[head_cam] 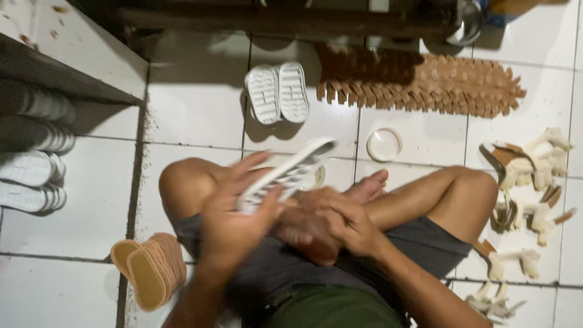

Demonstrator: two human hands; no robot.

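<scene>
Now the left hand grips a white shoe sole, tilted toward two o'clock; the right hand, at three o'clock of it, rests loosely curled, empty, on a foot.

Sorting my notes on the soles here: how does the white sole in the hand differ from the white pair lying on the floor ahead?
The held sole is single, lifted and tilted in the left hand; the floor pair lies flat, side by side, untouched. The held one is motion-blurred; the pair is sharp. Both show white ridged tread.

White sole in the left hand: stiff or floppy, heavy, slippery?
The white sole looks fairly stiff: it juts past the left hand without drooping. Probably light, since one hand carries it. The ridged tread should resist slipping, though motion blur hides detail.
</scene>
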